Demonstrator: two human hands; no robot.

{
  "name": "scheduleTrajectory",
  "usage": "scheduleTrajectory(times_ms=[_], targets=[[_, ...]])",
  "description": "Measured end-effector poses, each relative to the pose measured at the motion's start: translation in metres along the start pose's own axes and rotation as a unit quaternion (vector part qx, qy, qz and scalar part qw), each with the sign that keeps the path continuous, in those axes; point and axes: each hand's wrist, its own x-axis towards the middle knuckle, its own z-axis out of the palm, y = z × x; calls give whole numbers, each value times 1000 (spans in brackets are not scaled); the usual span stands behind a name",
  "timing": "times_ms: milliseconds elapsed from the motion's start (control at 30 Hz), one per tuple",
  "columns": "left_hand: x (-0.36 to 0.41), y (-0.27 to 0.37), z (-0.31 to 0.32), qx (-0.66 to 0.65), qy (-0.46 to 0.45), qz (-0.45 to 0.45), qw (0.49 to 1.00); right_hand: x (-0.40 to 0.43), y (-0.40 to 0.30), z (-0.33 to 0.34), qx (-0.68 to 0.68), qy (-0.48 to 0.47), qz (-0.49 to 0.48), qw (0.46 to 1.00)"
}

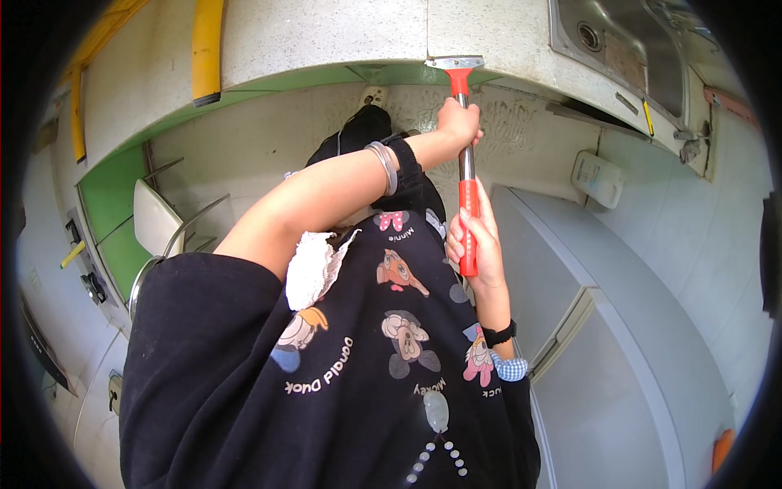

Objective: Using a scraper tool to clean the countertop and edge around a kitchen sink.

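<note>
A long-handled blade scraper (pixel 468 165) is held in both hands, its red grip towards me and its blade away. My left hand (pixel 459 124) closes around the metal shaft just below the red head. Lower down, my right hand (pixel 478 238) wraps the red grip, the thumb lying along it. The wide metal blade (pixel 455 62) overlaps the front edge of a pale speckled countertop (pixel 330 36) in view; whether it touches cannot be told. My left arm crosses in front of my black printed shirt (pixel 360 379).
A metal sink (pixel 629 55) is set into the counter at upper right, with a yellow strip-like tool (pixel 648 117) near its edge. A white plastic jug (pixel 597 179) lies beside a grey refrigerator (pixel 611 391). On the left are a chair (pixel 156 217) and green cabinet doors (pixel 113 189).
</note>
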Motion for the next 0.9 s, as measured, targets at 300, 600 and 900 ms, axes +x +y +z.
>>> scheduleTrajectory(times_ms=[300, 600, 900], targets=[[4, -4, -1, 0, -4, 21, 1000, 5, 3, -4, 24, -19, 25, 999], [20, 24, 3, 5, -15, 46, 999, 22, -16, 5, -7, -16, 6, 1000], [12, 14, 5, -7, -13, 35, 999, 13, -9, -3, 6, -4, -11, 1000]])
